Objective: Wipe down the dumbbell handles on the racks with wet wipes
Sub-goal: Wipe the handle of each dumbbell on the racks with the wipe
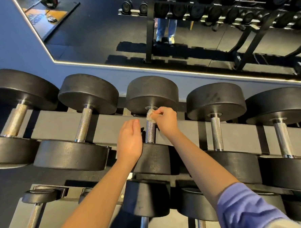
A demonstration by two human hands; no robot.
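Here the right hand [165, 119] pinched the wet wipe [150, 116] at the handle's [150, 131] far end; its long axis ran toward the person, left hand [130, 139] open alongside.

right hand [166, 119] pinches wipe [150, 116] on handle [150, 132] | left hand [130, 141] open

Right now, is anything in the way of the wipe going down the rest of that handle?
Nothing visible. The right hand pinches the wipe against the handle at its far end; the nearer stretch is bare. The left hand is beside it, not across.
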